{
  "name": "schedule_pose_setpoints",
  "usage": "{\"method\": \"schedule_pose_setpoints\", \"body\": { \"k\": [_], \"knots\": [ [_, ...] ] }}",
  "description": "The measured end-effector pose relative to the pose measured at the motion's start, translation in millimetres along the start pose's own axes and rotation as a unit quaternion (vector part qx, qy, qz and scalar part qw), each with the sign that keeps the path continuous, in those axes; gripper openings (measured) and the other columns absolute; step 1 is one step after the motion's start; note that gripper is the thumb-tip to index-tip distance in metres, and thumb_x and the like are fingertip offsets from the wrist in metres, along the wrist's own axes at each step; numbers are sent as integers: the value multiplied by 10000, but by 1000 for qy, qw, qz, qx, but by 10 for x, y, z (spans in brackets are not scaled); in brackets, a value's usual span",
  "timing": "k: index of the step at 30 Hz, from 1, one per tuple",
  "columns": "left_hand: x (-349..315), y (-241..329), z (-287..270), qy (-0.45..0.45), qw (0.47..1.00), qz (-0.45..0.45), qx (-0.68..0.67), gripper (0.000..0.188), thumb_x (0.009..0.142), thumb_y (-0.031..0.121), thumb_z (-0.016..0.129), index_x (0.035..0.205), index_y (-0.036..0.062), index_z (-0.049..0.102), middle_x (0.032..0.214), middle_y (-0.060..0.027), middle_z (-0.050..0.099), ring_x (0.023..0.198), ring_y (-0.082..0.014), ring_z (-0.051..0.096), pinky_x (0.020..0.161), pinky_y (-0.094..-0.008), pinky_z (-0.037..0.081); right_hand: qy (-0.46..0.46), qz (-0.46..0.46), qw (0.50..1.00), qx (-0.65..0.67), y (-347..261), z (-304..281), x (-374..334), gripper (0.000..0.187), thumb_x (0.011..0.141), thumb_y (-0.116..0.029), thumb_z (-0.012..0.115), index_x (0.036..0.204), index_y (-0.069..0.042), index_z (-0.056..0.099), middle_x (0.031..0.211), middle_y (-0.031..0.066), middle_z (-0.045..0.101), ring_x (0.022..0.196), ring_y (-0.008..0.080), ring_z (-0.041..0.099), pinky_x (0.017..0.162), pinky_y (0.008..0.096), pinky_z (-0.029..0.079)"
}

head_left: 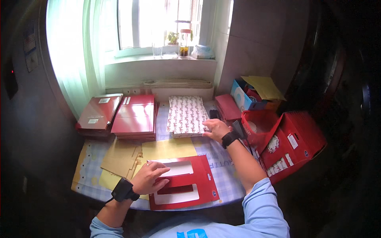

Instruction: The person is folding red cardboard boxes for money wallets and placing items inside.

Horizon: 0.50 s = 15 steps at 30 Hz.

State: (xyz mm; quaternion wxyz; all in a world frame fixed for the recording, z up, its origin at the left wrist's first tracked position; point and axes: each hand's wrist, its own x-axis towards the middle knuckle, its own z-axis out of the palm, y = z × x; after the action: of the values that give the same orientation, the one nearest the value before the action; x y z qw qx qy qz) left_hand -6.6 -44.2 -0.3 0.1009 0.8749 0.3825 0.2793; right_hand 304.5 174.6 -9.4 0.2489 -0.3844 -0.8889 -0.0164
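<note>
Lower centre, our loosely spread left hand [149,178] rests on a flat red windowed cardboard sleeve [180,181], likely light, bendable, best gripped by solid edges; our right hand [218,129], fingers apart, meets patterned white paper [186,115].

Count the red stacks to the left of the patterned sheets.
2. The far-left stack sits by the curtain; the second stack is just right of it, nearer the patterned sheets. I see no sign of another hidden there.
</note>
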Motion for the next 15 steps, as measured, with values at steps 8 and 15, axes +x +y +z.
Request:
{"method": "schedule_pose_setpoints", "body": {
  "k": [8, 15],
  "knots": [
    [153, -215, -67, 111, 962, -159, -191, 243, 843, 93, 647, 1077, 27, 659, 1033, -143, 620, 986, -261, 602, 865, -331, 475, -109, 64, 991, 48, 61, 4, 97, 233, 819, -336, 654, 928, -136, 704, 979, 84, 675, 940, 273, 632, 800, 379, 514],
    [288, -501, 101, 174, 969, -122, -124, 239, 831, 83, 658, 1062, 20, 661, 1026, -134, 621, 983, -254, 602, 861, -331, 483, -31, -20, 998, -51, -7, 94, 68, 121, 817, -205, 620, 876, -112, 670, 856, 92, 652, 808, 302, 639, 734, 412, 516]
  ]
}}
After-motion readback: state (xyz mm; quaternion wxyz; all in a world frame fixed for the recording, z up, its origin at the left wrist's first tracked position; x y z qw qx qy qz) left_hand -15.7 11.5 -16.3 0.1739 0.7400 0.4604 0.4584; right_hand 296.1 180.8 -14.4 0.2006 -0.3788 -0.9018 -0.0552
